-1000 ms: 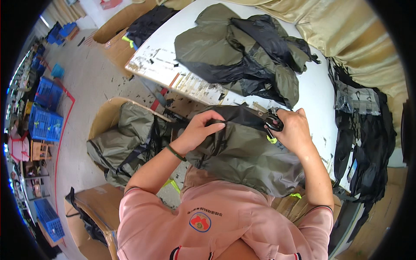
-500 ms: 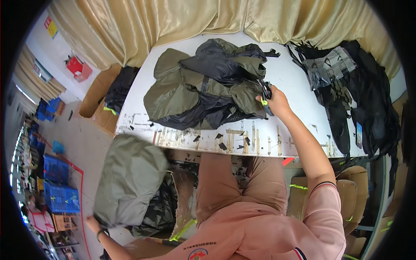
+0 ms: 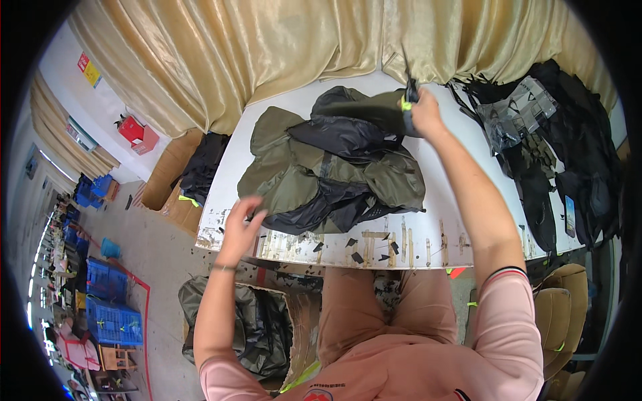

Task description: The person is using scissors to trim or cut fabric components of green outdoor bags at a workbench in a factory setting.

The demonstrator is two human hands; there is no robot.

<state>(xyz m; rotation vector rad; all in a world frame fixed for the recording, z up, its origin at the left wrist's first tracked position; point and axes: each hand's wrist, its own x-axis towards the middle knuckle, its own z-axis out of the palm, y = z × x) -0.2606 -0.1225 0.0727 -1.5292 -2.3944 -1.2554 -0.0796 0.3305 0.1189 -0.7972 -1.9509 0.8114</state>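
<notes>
On the white table (image 3: 461, 200) lies a heap of olive and black garments (image 3: 334, 167). The right hand (image 3: 422, 112) grips a black strap piece with a yellow-green tag (image 3: 406, 110) at the heap's far edge; the left hand (image 3: 239, 227) hovers open by the near corner. She seems to be laying a piece down; next, smoothing likely needs both hands.

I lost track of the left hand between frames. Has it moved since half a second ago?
Yes. The left hand has come up from low beside the carton of olive cloth to the near left edge of the white table.
</notes>
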